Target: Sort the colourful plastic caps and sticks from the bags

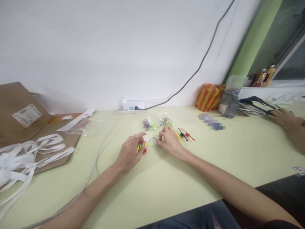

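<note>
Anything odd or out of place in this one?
Yes: a blocky, pixelated patch, rear right of the right hand, obscures whatever lies there. White straps at far left sprawl in a loose tangle. No spill is visible.

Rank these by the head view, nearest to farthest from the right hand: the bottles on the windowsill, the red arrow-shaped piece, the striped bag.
From the right hand:
1. Red arrow-shaped piece: on the table, just to the hand's right.
2. Striped bag: farther right, at the back against the wall.
3. Bottles: far right, up on the windowsill.
</note>
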Tool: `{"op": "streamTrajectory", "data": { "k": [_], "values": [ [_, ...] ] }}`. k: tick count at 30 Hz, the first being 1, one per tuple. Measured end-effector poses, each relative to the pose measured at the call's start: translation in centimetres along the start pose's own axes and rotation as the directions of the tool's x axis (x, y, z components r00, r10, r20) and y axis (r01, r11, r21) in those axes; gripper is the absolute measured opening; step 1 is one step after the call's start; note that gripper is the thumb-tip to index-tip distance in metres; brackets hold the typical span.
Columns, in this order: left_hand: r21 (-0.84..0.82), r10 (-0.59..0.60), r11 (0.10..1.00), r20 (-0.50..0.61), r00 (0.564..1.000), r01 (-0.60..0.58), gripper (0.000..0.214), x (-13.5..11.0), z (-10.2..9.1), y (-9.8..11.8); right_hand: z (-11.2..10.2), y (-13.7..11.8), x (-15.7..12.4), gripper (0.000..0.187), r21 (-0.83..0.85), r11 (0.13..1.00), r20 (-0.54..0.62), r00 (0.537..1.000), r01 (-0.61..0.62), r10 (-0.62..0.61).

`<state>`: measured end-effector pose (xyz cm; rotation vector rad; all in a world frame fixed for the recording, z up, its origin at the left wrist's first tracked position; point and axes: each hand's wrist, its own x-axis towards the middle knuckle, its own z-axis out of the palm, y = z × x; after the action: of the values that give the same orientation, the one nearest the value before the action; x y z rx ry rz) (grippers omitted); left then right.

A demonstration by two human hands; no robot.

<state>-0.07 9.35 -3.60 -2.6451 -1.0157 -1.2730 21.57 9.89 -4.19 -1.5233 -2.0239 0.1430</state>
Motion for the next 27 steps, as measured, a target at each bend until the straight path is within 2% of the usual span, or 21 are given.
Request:
{"op": "streamTrajectory", "data": {
  "k": [4, 6, 9, 10, 12, 14, 16, 19, 21, 24, 27],
  "values": [
    [0.038, -0.003, 0.999, -0.012, 1.000, 0.004, 0.030, 0.5, -0.5, -0.3, 0.0, -0.5, -0.1, 0.013, -0.195, 0.980, 0.031, 0.999, 0.023, -0.017],
    [0.066, 0.006, 0.998, -0.025, 1.000, -0.005, 0.030, 0.6, -0.8, -0.3, -0.7, -0.3, 0.3, 0.006, -0.185, 0.982, 0.026, 0.999, 0.039, -0.035],
    [0.090, 0.008, 0.996, -0.050, 0.999, -0.003, 0.030, 0.7, -1.1, -0.4, -3.0, 1.3, 2.1, 0.013, -0.105, 0.993, -0.044, 0.998, 0.047, -0.052],
    [0.091, -0.001, 0.996, -0.061, 0.998, 0.006, 0.031, 0.6, -1.1, -0.4, -3.9, 2.3, 3.0, 0.015, -0.103, 0.995, -0.069, 0.997, 0.015, -0.022],
    [0.092, -0.015, 0.995, -0.065, 0.998, 0.021, 0.032, 0.5, -1.1, -0.3, -5.7, 4.7, 4.8, 0.027, -0.181, 0.973, -0.048, 0.990, -0.142, 0.136],
    [0.097, -0.015, 0.995, -0.053, 0.999, 0.020, 0.034, 0.4, -1.0, -0.2, -7.0, 7.2, 6.1, 0.039, -0.217, 0.945, -0.052, 0.970, -0.244, 0.238],
    [0.100, -0.006, 0.995, -0.041, 0.999, 0.010, 0.036, 0.3, -1.0, 0.0, -7.4, 9.4, 6.4, 0.038, -0.249, 0.918, -0.023, 0.950, -0.308, 0.313],
    [0.102, 0.001, 0.995, -0.032, 0.999, 0.002, 0.037, 0.3, -1.0, 0.2, -6.8, 11.1, 5.6, 0.025, -0.305, 0.874, 0.019, 0.915, -0.379, 0.403],
    [0.095, 0.000, 0.995, -0.028, 1.000, 0.002, 0.038, 0.2, -1.0, 0.3, -6.5, 11.5, 5.2, 0.025, -0.340, 0.844, 0.017, 0.895, -0.414, 0.446],
    [0.060, -0.021, 0.998, -0.031, 0.999, 0.023, 0.038, 0.1, -0.9, 0.3, -7.3, 11.0, 5.7, 0.026, -0.370, 0.818, -0.026, 0.885, -0.441, 0.465],
    [-0.041, -0.134, 0.990, -0.038, 0.990, 0.133, 0.035, 0.1, -1.0, 0.5, -8.3, 8.2, 6.2, 0.034, -0.376, 0.816, -0.113, 0.896, -0.438, 0.429]
  ]
}}
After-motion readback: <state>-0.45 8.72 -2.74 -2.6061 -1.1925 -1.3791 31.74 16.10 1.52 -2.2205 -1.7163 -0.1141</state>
